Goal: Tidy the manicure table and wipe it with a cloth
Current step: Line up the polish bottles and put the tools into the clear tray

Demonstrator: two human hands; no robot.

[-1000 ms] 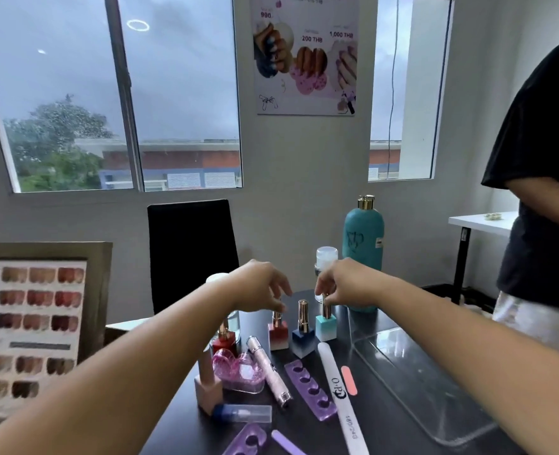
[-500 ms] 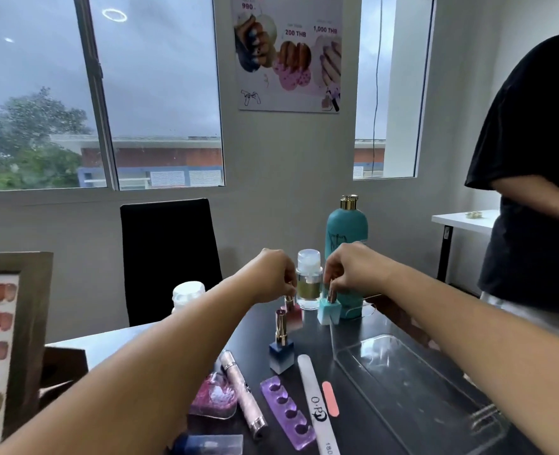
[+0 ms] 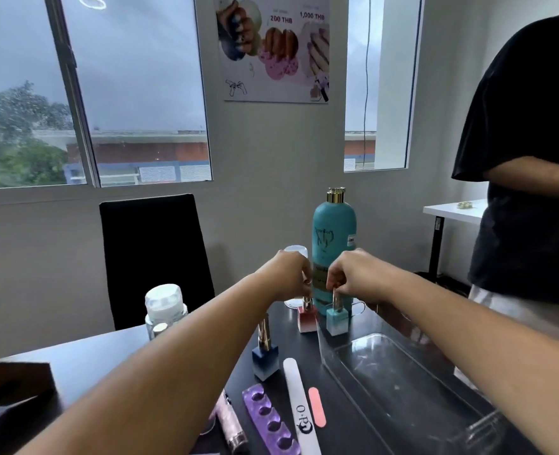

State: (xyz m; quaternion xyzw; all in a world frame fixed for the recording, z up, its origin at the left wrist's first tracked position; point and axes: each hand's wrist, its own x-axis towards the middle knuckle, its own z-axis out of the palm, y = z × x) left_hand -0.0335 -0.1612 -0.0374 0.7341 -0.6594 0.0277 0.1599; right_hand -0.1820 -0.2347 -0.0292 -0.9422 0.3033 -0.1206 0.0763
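My left hand [image 3: 289, 274] pinches the cap of a red nail polish bottle [image 3: 306, 318], and my right hand [image 3: 353, 274] pinches the cap of a teal nail polish bottle [image 3: 337, 320]. Both bottles are at the far end of the dark table [image 3: 344, 431], just beyond the near-left corner of a clear plastic tray [image 3: 403, 389]. A blue polish bottle [image 3: 265, 359] stands alone closer to me. A white nail file [image 3: 299, 405], a small pink file [image 3: 317, 407] and a purple toe separator [image 3: 270, 418] lie flat in front.
A tall teal bottle [image 3: 334, 244] and a small clear bottle [image 3: 296, 254] stand behind my hands. A white-capped jar [image 3: 165, 307] is at left, a pink pen-like tool [image 3: 230, 421] near my left arm. A black chair [image 3: 155, 257] faces me. A person in black [image 3: 528, 192] stands right.
Both hands have carried the red and teal polish bottles away from the blue one, toward the far end of the table by the tray. The camera view shifted right.
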